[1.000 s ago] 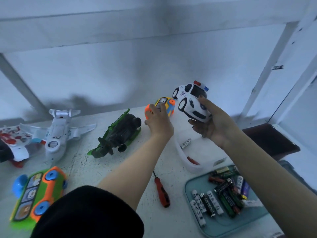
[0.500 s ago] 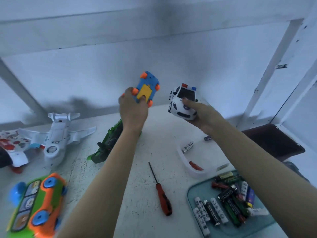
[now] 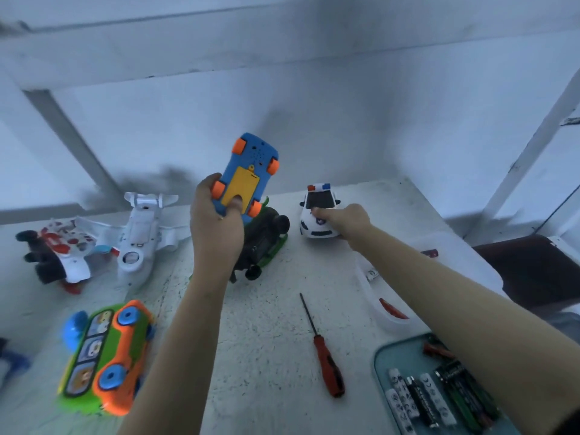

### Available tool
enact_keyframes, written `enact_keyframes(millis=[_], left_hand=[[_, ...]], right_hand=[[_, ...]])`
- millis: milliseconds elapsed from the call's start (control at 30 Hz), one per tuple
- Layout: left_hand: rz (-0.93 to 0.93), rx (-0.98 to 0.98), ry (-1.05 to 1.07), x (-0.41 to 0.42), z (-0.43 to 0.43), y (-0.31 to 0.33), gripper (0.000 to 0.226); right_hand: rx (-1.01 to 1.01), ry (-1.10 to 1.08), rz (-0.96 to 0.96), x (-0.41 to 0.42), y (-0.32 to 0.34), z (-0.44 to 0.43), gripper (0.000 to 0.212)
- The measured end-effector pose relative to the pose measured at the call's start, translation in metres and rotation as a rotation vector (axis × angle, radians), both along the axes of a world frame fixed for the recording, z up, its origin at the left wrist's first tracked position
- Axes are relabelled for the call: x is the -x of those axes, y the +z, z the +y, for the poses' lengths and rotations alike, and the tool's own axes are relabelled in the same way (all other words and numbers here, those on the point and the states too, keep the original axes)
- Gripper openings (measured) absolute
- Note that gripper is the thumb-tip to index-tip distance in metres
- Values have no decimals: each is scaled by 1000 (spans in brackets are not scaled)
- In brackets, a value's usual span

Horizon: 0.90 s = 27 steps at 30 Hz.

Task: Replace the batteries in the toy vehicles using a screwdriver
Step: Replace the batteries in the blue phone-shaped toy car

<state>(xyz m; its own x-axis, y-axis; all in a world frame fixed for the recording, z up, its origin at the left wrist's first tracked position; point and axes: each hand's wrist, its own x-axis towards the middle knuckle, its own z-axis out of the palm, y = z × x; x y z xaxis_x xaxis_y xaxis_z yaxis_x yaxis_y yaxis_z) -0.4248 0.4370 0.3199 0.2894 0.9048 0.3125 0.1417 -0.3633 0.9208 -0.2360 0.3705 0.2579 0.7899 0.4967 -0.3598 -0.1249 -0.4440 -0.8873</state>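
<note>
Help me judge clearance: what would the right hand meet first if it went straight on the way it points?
The white police car: the right hand grips it, so it would likely push it toward the wall.

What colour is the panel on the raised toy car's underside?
The panel is yellow, clearest in the head view.

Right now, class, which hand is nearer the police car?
Right. The right hand grips the police car; the left hand holds the blue car up, off to its left.
</note>
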Motion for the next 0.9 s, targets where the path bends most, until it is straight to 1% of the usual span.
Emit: enact_keyframes(millis=[67, 133, 233, 267, 300, 367, 400, 433, 500, 533, 733, 900], left_hand=[[-1, -4, -16, 4, -2, -2, 26], [0, -11, -22, 6, -5, 0, 26], [-14, 2, -45, 6, -7, 2, 25], [-13, 0, -48, 6, -7, 2, 25], [-18, -2, -48, 6, -7, 1, 26], [-28, 5, -64, 8, -7, -1, 27], [-22, 6, -68, 9, -5, -4, 28], [-12, 2, -74, 9, -4, -6, 29], [-9, -1, -78, 12, -3, -8, 29], [-26, 6, -83, 13, -3, -8, 29], [-55, 23, -110, 18, -3, -11, 30], [-38, 16, -125, 21, -6, -9, 31]], right_hand=[[130, 71, -197, -4, -1, 1, 34], [245, 137, -351, -8, 0, 2, 32], [326, 182, -485, -8, -6, 7, 41], [339, 189, -516, -6, -9, 8, 46], [355, 189, -550, -3, -12, 9, 58], [400, 179, -627, 5, -12, 8, 89], [411, 180, -660, 7, -10, 7, 95], [406, 186, -684, 7, -8, 7, 93], [392, 212, -702, 7, -4, 4, 76], [393, 222, -705, 7, -3, 4, 72], [407, 271, -749, 13, -5, 4, 64], [436, 305, -726, 11, -2, 4, 67]])
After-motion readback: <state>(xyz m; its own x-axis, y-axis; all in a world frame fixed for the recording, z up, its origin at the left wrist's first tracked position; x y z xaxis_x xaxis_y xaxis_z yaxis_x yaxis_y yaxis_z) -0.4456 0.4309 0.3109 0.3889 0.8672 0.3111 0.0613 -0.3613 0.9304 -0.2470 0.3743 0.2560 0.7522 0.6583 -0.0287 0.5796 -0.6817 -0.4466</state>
